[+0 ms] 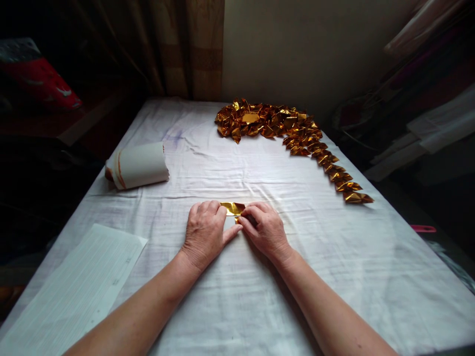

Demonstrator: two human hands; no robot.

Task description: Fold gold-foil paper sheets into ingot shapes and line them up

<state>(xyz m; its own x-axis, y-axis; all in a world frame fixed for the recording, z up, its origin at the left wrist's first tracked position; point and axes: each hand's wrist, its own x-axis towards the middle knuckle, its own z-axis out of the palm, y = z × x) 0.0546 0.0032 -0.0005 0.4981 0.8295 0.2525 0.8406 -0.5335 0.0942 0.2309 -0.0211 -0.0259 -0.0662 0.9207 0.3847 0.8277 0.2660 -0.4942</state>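
Gold foil strip (pixel 232 209) at frame centre, on white-clothed desk (pixel 334 287). Right hand (pixel 266 230): thumb and index pinching its right end. Left hand (pixel 205 231): fingers together over left end, thumb out toward right fingertips; can't tell if gripping. Folded gold pieces (pixel 260 118) upper right, white roll (pixel 143 165) left, lined sheet (pixel 77 291) lower left.

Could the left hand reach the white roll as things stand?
Probably yes: only white cloth shows between the left hand and the white roll, though that hand is busy at the gold foil strip.
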